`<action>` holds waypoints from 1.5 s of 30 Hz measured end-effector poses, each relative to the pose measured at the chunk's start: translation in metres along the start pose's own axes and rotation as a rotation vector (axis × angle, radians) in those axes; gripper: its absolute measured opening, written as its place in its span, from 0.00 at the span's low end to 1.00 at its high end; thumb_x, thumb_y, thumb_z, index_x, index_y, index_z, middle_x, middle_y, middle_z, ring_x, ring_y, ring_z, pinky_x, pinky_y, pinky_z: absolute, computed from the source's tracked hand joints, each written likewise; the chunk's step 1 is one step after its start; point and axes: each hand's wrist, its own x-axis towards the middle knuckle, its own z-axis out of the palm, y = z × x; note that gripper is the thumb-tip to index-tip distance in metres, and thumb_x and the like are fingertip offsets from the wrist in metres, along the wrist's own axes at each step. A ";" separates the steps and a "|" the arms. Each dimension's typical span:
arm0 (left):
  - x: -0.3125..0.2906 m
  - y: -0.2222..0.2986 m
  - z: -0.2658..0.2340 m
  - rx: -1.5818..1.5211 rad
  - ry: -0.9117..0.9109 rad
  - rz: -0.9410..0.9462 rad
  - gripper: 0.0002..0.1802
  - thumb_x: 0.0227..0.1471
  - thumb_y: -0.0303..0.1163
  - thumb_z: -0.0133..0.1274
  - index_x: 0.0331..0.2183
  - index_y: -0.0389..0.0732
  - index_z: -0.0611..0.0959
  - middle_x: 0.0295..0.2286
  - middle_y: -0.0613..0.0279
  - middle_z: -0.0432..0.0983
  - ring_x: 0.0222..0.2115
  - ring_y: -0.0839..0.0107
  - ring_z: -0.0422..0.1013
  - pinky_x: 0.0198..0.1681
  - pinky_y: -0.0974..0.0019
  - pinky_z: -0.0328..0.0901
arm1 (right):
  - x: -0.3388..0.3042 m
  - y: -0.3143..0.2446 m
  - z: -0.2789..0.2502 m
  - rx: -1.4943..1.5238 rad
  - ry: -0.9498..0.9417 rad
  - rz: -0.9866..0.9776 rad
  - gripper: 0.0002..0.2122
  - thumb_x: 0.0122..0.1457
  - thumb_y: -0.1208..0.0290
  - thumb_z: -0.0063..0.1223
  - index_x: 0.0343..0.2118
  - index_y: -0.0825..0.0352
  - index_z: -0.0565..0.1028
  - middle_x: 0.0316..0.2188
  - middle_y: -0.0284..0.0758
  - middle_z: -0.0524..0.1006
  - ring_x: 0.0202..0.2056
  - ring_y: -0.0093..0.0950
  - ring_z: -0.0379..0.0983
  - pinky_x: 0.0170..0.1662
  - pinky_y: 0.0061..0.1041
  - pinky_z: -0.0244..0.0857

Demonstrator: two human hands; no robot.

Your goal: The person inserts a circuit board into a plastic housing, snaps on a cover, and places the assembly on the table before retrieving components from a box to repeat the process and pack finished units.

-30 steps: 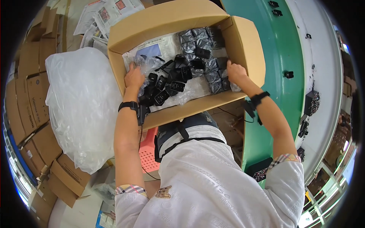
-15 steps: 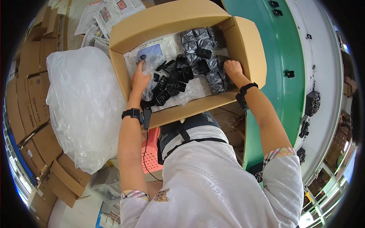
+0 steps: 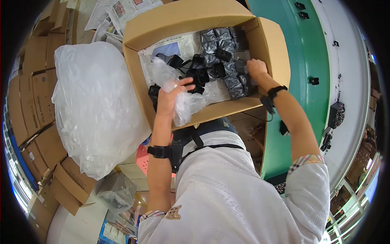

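Over the left part of an open cardboard box (image 3: 191, 20), my left hand (image 3: 168, 99) has its fingers stretched out and apart. Crumpled clear plastic film (image 3: 185, 110) lies against its palm and fingers. Beyond the fingertips is a loose heap of small black plastic devices (image 3: 199, 75), partly covered by hand and film. My right hand (image 3: 256, 69) is closed at the box's right wall, beside rows of black blocks wrapped in plastic (image 3: 233, 85). Its fingertips are hidden, so whatever they hold cannot be made out. Two unwrapped black devices (image 3: 219, 70) rest on the wrapped rows.
Newspaper (image 3: 185, 44) lines the box. A big translucent plastic bag (image 3: 97, 105) bulges on the left, before stacked cartons (image 3: 34, 93). On the right runs a green work surface (image 3: 302, 122) with a few small black parts (image 3: 314, 81). Black bands (image 3: 160, 152) circle my wrists.
My left hand has moved right and nearer to me, spreading its fingers and dragging film across the heap. My right hand remains closed at the box's right side. The view has shifted slightly.
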 end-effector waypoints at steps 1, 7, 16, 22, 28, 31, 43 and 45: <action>-0.001 -0.009 -0.007 0.007 0.008 -0.025 0.18 0.48 0.25 0.57 0.43 0.33 0.76 0.38 0.50 0.81 0.34 0.66 0.79 0.39 0.64 0.72 | -0.007 0.000 -0.013 0.073 0.090 0.021 0.07 0.57 0.70 0.54 0.33 0.64 0.82 0.33 0.44 0.83 0.35 0.41 0.81 0.39 0.40 0.76; 0.015 -0.041 0.012 1.465 -0.116 0.102 0.33 0.45 0.34 0.60 0.55 0.52 0.74 0.36 0.47 0.82 0.39 0.51 0.79 0.42 0.52 0.73 | -0.067 0.011 -0.091 0.707 0.064 -0.078 0.13 0.50 0.65 0.59 0.33 0.70 0.80 0.29 0.46 0.81 0.34 0.46 0.79 0.39 0.41 0.72; 0.052 -0.133 -0.014 1.990 -0.701 -0.191 0.35 0.41 0.33 0.62 0.55 0.47 0.75 0.40 0.46 0.80 0.46 0.51 0.76 0.48 0.52 0.70 | -0.080 -0.010 -0.065 1.431 0.247 0.058 0.10 0.46 0.73 0.58 0.32 0.72 0.76 0.29 0.41 0.78 0.31 0.33 0.75 0.40 0.29 0.70; 0.037 -0.104 -0.015 1.568 -0.394 -0.228 0.32 0.39 0.37 0.63 0.49 0.45 0.76 0.42 0.44 0.80 0.47 0.47 0.74 0.49 0.51 0.68 | -0.064 -0.007 -0.041 0.301 -0.088 0.215 0.18 0.56 0.74 0.52 0.50 0.67 0.69 0.41 0.50 0.81 0.43 0.41 0.80 0.44 0.37 0.75; 0.034 -0.102 0.009 1.517 -0.429 -0.124 0.32 0.44 0.43 0.60 0.52 0.43 0.77 0.42 0.40 0.79 0.46 0.45 0.74 0.50 0.51 0.68 | -0.035 -0.027 0.033 -0.048 -0.391 -0.047 0.17 0.64 0.69 0.45 0.54 0.71 0.72 0.42 0.43 0.81 0.47 0.39 0.79 0.47 0.37 0.75; 0.032 -0.100 0.032 1.438 -0.393 -0.166 0.32 0.44 0.44 0.60 0.51 0.38 0.78 0.40 0.37 0.79 0.44 0.43 0.75 0.49 0.50 0.69 | -0.031 -0.018 0.056 -0.039 -0.129 -0.059 0.12 0.65 0.67 0.47 0.36 0.65 0.82 0.39 0.40 0.83 0.44 0.38 0.81 0.47 0.34 0.75; 0.018 -0.092 0.002 1.205 -0.274 -0.066 0.31 0.49 0.48 0.59 0.48 0.35 0.78 0.39 0.41 0.80 0.43 0.47 0.77 0.49 0.53 0.68 | -0.054 -0.020 0.041 0.157 -0.010 0.046 0.06 0.52 0.70 0.58 0.29 0.67 0.81 0.30 0.45 0.82 0.36 0.37 0.81 0.41 0.32 0.75; 0.017 -0.099 -0.008 1.002 -0.273 -0.080 0.33 0.51 0.51 0.59 0.51 0.37 0.77 0.43 0.45 0.80 0.45 0.53 0.76 0.50 0.55 0.68 | -0.076 -0.030 -0.012 0.534 0.039 0.094 0.07 0.50 0.71 0.58 0.29 0.68 0.81 0.29 0.45 0.82 0.34 0.37 0.81 0.39 0.32 0.75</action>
